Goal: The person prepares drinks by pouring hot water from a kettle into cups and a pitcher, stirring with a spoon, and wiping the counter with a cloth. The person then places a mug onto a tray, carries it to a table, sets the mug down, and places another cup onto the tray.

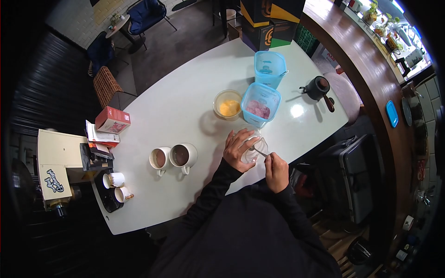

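My left hand (pixel 238 150) curls around the side of a clear cup (pixel 260 147) near the front edge of the white table. In my right hand (pixel 276 172) is a metal spoon (pixel 261 152), its bowl end down inside the cup. What the cup contains is hard to make out. Just beyond it stands a light blue tub (pixel 263 121) with pinkish-purple contents. To that tub's left is a round translucent container (pixel 218 105) holding something yellow-orange. Left of my hands, two white mugs (pixel 158 165) (pixel 189 167) of brown liquid stand side by side.
A second blue tub (pixel 270 56) stands behind the first. Toward the right edge is a black kettle (pixel 318 88). Dark boxes (pixel 256 37) are stacked at the far end. At left are a red box (pixel 112 120) and two stained cups (pixel 117 180) (pixel 121 194).
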`<state>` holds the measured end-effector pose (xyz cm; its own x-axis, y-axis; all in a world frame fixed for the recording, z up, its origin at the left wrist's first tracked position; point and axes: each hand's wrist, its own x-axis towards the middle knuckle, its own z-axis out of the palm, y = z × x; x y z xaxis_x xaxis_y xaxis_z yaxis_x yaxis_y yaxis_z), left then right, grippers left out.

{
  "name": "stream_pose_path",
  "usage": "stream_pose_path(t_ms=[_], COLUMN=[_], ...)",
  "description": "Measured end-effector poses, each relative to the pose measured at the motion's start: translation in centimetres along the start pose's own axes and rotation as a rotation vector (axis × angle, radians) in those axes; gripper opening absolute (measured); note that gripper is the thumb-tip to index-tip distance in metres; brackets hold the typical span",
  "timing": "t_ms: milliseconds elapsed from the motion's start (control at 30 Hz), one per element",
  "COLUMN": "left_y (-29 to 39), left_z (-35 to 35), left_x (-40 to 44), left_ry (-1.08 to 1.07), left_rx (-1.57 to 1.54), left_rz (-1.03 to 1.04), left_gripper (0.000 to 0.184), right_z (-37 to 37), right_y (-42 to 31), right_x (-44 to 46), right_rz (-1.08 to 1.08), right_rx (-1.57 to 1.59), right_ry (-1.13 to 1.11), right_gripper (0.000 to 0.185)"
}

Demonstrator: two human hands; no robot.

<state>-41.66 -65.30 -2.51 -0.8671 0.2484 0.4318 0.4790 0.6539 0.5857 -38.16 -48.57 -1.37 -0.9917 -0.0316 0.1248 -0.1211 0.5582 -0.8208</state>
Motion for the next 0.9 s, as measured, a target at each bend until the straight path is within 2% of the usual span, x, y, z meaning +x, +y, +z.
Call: stream_pose_path(t_ms=[200, 333, 500, 633, 700, 900], left_y=[0.1, -0.1, -0.3, -0.8, -1.3, -1.9], left_z=[-0.3, -0.2, -0.1, 0.0, 0.0, 0.0], left_x=[0.4, 0.2, -0.2, -0.5, -0.9, -1.5], left_ry=[-0.005, 0.006, 0.027, 0.062, 0.098, 0.163], left_rx=[-0.027, -0.024, -0.044, -0.064, -0.11, -0.173], left_rz=[-0.003, -0.011, -0.018, -0.068, -0.087, -0.138], left_gripper=[0.073, 0.074, 0.075, 0.075, 0.077, 0.077], right_z=[-0.3, 0.4, -0.3, -1.0, -1.4, -1.6], right_y=[-0.3, 0.5, -0.3, -1.1, -1.5, -1.9], right_x=[0.2, 0.2, 0.9, 1.2, 1.4, 2.0], right_rz=[0.176, 0.093, -0.055, -0.03, 0.063, 0.007], right_rx=[0.197, 0.298, 0.179, 0.201, 0.233, 0.247], right_ry=[-0.089, -0.034, 0.026, -0.012, -0.058, -0.08], right_gripper=[0.021, 0.026, 0.025, 0.026, 0.018, 0.017])
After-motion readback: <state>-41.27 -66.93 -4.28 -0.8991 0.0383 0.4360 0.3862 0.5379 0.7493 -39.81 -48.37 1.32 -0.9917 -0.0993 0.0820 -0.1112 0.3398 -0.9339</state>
